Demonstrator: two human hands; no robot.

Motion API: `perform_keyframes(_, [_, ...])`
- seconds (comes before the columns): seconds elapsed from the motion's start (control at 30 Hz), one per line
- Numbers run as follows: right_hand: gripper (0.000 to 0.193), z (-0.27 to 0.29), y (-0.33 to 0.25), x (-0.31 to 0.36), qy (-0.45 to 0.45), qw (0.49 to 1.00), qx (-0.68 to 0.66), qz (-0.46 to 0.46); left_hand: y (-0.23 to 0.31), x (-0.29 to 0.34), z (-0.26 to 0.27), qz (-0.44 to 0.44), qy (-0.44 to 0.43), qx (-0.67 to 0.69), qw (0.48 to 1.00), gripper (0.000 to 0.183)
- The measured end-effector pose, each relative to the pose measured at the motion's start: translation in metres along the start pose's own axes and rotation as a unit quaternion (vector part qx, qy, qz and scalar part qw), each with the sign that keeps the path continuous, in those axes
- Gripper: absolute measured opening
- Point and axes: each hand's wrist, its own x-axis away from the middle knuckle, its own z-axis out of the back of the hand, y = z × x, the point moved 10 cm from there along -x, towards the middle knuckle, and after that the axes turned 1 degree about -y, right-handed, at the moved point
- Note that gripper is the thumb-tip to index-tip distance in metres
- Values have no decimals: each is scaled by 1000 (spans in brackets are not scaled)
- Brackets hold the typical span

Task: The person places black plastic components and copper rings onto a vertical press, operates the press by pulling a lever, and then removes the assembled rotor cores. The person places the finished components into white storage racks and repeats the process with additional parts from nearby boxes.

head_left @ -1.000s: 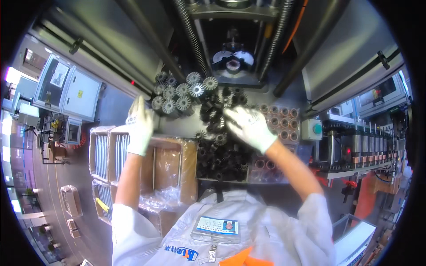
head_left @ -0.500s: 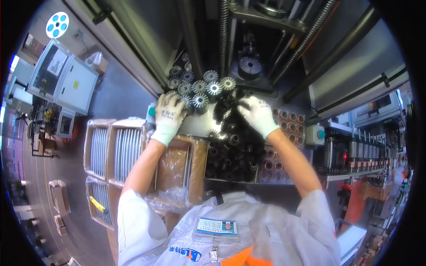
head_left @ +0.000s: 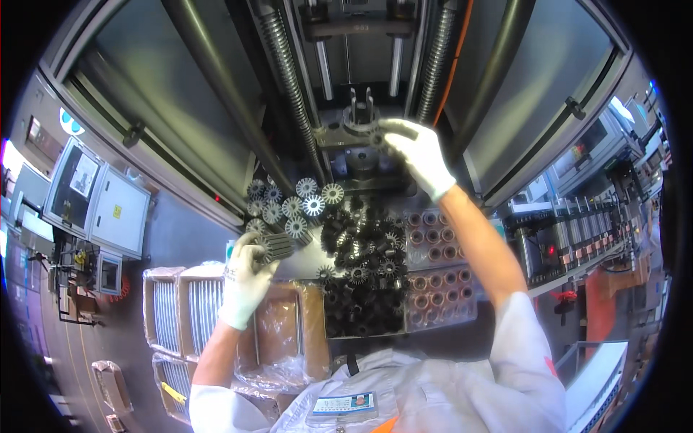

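Observation:
My left hand (head_left: 245, 281), in a white glove, grips a slotted metal core (head_left: 280, 246) lying on its side, above the near left edge of the metal work surface. Behind it stand several slotted metal cores (head_left: 295, 227), upright with toothed ends facing up. My right hand (head_left: 420, 155), also gloved, reaches to the press fixture (head_left: 359, 119) with its two upright prongs. Between its fingertips is a small dark toothed ring (head_left: 379, 138), somewhat blurred. A heap of black toothed rings (head_left: 361, 303) lies between my arms.
Clear trays of copper-coloured rings (head_left: 439, 296) sit right of the heap. At the left are boxes of metal rods (head_left: 206, 307) and a plastic-lined carton (head_left: 278, 325). Thick posts (head_left: 216, 86) and coiled springs (head_left: 285, 65) flank the press.
My right hand has moved from the black heap forward to the press fixture, with a dark ring. The left hand has taken a metal core and tipped it sideways. The view has shifted.

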Motion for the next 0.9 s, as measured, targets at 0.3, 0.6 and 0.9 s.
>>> perform_keyframes(0.3, [34,2,55,-84,98,986,133,-4,37,-45,-27,-74,51,70,993,36])
perform_keyframes(0.6, [40,15,103,-78,127,974,143,-117,78,-155,-67,-134,93,111,980,34])
perform_keyframes(0.9, [39,19,93,78,-46,965,243,-90,133,-239,-115,-239,8,-16,971,33])
